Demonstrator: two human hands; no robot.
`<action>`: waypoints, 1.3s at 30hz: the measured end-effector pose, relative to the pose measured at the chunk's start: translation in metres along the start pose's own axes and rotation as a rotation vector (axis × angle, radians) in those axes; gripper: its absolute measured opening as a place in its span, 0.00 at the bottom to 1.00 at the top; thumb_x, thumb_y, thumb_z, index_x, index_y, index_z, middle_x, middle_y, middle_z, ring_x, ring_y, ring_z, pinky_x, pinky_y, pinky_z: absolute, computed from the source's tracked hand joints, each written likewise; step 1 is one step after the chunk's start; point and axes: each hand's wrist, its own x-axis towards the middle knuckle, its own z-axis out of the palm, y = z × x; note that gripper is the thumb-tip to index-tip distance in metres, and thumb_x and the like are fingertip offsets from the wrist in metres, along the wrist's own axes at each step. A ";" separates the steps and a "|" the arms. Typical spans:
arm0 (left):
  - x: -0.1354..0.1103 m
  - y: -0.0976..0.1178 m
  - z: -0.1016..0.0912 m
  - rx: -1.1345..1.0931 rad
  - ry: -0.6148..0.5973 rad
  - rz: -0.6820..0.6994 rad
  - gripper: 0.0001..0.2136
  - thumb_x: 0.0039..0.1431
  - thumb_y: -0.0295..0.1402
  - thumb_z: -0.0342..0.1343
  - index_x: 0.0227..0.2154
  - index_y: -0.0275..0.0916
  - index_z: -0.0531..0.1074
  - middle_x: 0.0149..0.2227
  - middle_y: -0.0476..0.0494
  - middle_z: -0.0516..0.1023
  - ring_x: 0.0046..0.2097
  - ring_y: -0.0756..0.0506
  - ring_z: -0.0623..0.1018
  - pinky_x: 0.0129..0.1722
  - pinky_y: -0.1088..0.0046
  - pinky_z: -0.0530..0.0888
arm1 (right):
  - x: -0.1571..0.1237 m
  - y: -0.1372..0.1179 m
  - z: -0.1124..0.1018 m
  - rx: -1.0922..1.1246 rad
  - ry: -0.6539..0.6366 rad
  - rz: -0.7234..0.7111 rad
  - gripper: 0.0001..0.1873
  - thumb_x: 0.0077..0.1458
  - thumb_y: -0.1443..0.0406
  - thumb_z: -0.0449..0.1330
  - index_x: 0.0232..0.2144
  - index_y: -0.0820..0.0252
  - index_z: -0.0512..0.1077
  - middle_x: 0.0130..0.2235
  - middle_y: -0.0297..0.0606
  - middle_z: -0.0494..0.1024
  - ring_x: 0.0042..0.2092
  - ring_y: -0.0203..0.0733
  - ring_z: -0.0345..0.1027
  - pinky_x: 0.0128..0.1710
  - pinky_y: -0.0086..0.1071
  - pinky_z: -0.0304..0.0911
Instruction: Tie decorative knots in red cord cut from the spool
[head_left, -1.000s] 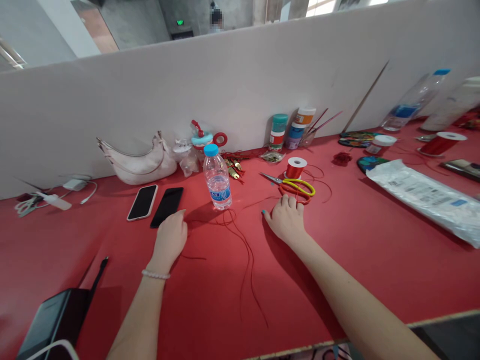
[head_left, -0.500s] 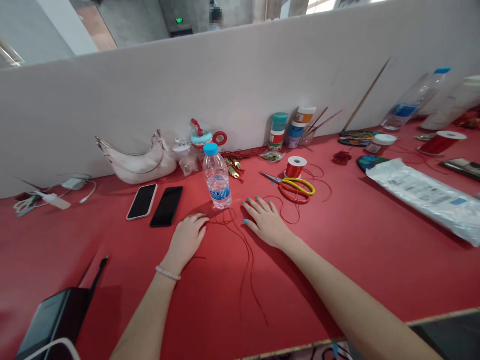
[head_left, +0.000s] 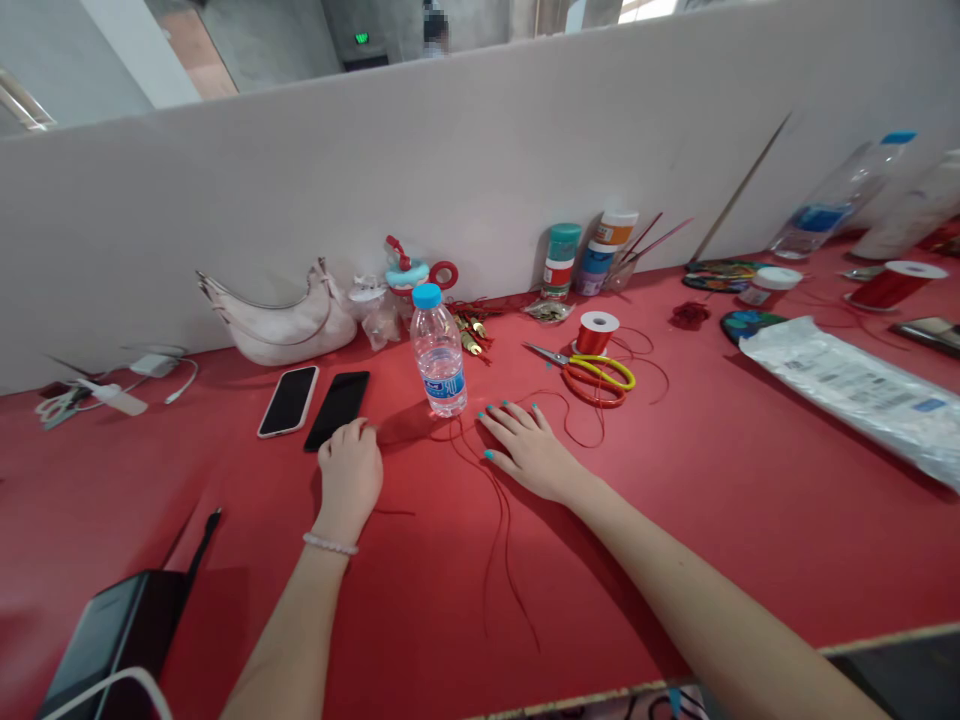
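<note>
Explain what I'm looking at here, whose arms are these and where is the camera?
There is no machine here. The camera sits on a person's head and looks forward and down, so the two bare arms reaching in from below are that person's own.

They work at a red table. The left hand rests on it just beside a black phone. The right hand lies flat with fingers spread, next to loose red cord. Neither hand holds anything.

Also on the table are a water bottle, a second phone, scissors, a red spool and a pale bag against the partition.
</note>
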 end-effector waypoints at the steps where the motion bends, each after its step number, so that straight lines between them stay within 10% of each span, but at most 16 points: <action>1: 0.000 0.002 0.001 -0.008 -0.001 0.036 0.15 0.60 0.27 0.43 0.46 0.33 0.70 0.53 0.34 0.70 0.54 0.38 0.69 0.49 0.57 0.67 | 0.000 0.000 0.000 0.001 0.000 -0.010 0.28 0.62 0.54 0.44 0.61 0.57 0.56 0.62 0.42 0.59 0.63 0.54 0.47 0.59 0.58 0.44; 9: -0.006 0.032 0.012 -0.241 -0.245 0.272 0.23 0.63 0.33 0.40 0.59 0.29 0.56 0.62 0.32 0.58 0.63 0.38 0.58 0.58 0.57 0.61 | 0.000 -0.002 -0.001 0.065 -0.016 -0.094 0.30 0.62 0.53 0.43 0.62 0.60 0.54 0.61 0.45 0.60 0.63 0.49 0.48 0.61 0.54 0.43; 21: -0.013 0.035 0.011 -0.613 -0.305 0.411 0.25 0.63 0.30 0.35 0.63 0.33 0.44 0.66 0.38 0.48 0.65 0.48 0.50 0.63 0.65 0.54 | 0.002 -0.008 -0.007 0.184 -0.043 -0.209 0.31 0.63 0.54 0.43 0.64 0.60 0.49 0.64 0.47 0.53 0.63 0.48 0.49 0.60 0.49 0.49; 39: -0.005 0.032 0.004 -0.260 -0.232 0.389 0.21 0.62 0.28 0.38 0.57 0.38 0.61 0.63 0.38 0.57 0.62 0.40 0.59 0.58 0.52 0.59 | 0.003 -0.010 -0.002 0.080 -0.029 -0.178 0.28 0.62 0.54 0.45 0.60 0.60 0.57 0.63 0.45 0.57 0.64 0.48 0.45 0.61 0.52 0.46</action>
